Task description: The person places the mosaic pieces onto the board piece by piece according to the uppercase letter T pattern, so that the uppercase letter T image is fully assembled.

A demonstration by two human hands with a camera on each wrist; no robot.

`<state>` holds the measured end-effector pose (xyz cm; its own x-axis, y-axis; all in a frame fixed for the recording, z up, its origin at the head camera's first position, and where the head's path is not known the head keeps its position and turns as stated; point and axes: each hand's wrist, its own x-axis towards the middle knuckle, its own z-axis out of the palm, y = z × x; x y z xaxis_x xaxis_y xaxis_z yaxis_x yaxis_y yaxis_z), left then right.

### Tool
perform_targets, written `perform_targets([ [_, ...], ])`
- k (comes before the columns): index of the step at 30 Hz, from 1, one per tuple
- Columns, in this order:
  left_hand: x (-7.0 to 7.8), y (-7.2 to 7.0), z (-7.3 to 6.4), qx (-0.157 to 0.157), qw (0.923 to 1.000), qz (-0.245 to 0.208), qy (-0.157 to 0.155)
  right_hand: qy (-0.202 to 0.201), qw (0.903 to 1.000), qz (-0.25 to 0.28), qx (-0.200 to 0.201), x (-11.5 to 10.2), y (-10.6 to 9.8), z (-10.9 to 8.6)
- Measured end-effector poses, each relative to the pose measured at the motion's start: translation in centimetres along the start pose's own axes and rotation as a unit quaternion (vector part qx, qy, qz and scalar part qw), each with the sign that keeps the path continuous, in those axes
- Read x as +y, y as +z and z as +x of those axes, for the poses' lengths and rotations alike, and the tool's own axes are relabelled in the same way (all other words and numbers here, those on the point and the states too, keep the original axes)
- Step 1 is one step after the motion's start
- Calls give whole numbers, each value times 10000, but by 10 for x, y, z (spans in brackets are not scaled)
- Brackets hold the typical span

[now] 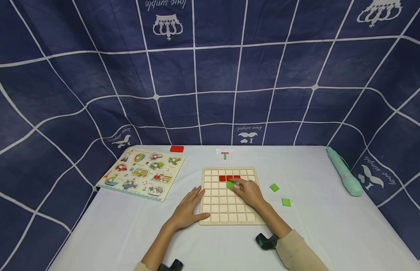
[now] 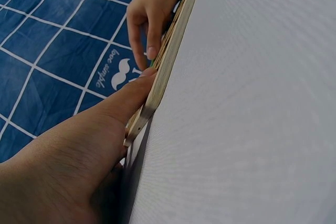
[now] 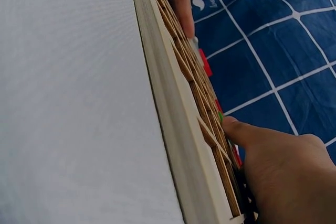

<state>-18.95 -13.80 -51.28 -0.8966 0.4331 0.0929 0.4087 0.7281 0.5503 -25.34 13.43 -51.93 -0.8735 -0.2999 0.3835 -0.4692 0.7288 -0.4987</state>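
A wooden grid board point(image 1: 215, 208) lies flat on the white table. Three red tiles point(image 1: 222, 178) sit side by side in one of its upper rows. Just below the middle one is a green tile point(image 1: 229, 184), which my right hand point(image 1: 249, 192) pinches with thumb and index finger. In the right wrist view the thumb tip point(image 3: 231, 124) is right at that green tile point(image 3: 220, 116). My left hand point(image 1: 187, 210) rests along the board's left edge, fingers extended, its thumb point(image 2: 139, 90) on the near left corner.
Two loose green tiles point(image 1: 274, 187) lie right of the board. Behind it is a printed pattern card point(image 1: 225, 160). A vehicle picture puzzle point(image 1: 145, 165) sits at left, with a red block point(image 1: 177, 149) beyond it. A mint-green tube-shaped object point(image 1: 345, 174) lies far right.
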Motion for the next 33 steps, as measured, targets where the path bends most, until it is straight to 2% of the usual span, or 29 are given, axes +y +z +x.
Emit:
perform_targets([
  [5,2,0,1,-26,10000,19,27,-15,9999,-4,147,0,-6,-5],
  [10,2,2,1,-41,10000,20,-5,133,9997,-111,188,8,-16,-14],
  [18,2,1,0,-54,10000,10,-44,418,9966,-386,588,37,-48,-41],
  [24,3,-1,0,-49,10000,36,-37,685,9905,-755,920,64,-71,-62],
  [33,2,-1,0,-45,10000,17,-28,771,9871,-893,1084,79,-84,-75],
])
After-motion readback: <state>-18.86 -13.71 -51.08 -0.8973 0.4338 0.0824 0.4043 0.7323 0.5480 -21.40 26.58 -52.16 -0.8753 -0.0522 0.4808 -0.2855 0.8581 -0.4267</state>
